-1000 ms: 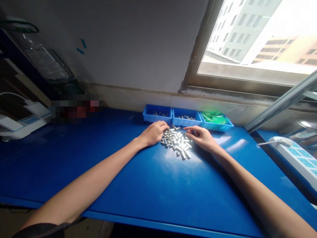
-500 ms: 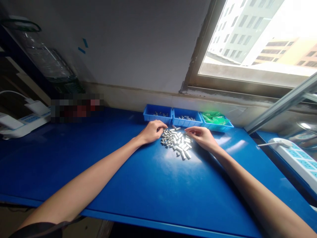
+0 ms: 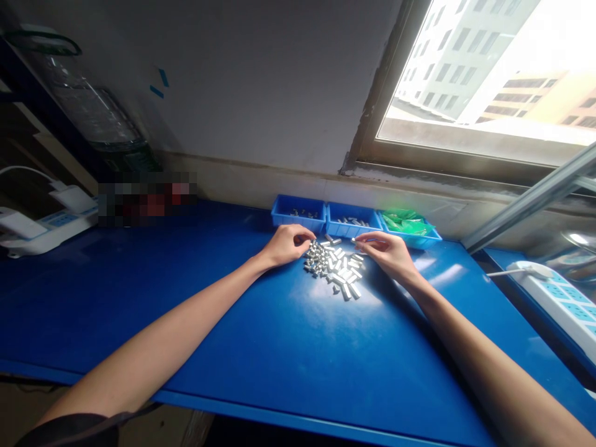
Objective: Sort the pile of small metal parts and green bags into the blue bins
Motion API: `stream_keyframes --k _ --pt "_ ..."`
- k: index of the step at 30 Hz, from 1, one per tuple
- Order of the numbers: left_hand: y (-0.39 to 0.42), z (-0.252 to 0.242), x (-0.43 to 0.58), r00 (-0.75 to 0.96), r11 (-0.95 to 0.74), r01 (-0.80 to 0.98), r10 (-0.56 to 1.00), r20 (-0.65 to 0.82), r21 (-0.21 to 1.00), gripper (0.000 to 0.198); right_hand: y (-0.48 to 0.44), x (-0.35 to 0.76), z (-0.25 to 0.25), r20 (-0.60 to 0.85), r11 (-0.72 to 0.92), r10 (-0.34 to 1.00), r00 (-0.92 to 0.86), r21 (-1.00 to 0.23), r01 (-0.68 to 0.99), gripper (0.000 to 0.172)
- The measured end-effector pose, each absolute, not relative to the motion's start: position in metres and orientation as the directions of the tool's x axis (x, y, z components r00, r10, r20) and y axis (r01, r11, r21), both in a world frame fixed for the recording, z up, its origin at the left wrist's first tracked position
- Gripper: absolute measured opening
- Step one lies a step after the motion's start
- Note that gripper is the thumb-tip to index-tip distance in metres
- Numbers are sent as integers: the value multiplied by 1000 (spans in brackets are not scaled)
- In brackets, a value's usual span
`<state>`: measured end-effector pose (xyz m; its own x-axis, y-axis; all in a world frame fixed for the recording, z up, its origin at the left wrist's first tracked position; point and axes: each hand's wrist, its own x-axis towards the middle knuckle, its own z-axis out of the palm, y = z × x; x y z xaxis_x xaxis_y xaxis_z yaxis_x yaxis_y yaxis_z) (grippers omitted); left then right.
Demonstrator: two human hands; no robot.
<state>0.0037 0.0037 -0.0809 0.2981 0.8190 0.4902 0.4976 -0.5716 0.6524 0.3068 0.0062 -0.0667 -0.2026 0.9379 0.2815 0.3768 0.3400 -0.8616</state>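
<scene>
The right hand [image 3: 390,251] is pinching a small metal piece [image 3: 354,239] beside the metal pile [image 3: 343,272] lying on the blue surface [image 3: 270,347]. The left hand [image 3: 285,246] is curling at the pile's left edge, and whether its grip is holding anything I cannot tell.

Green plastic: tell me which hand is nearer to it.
Right. The right hand is just in front of the green plastic; the left hand is farther off, to its left.

No legible text or numbers
</scene>
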Motion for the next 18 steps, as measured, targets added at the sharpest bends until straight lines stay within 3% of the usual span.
stream_keyframes --k 6,10,14,18 --pt "4 -80 3 308 -558 509 829 467 655 16 8 304 -67 330 320 944 27 -930 181 53" --pt "5 -81 2 297 -536 501 844 446 680 16 7 302 -68 391 390 920 -25 -907 159 62" --pt "7 -82 1 256 -516 486 856 449 705 18 1 300 -67 400 403 914 -73 -870 284 45" --pt "8 -80 0 173 -453 390 891 419 802 27 -4 302 -66 434 471 879 -199 -722 506 34"
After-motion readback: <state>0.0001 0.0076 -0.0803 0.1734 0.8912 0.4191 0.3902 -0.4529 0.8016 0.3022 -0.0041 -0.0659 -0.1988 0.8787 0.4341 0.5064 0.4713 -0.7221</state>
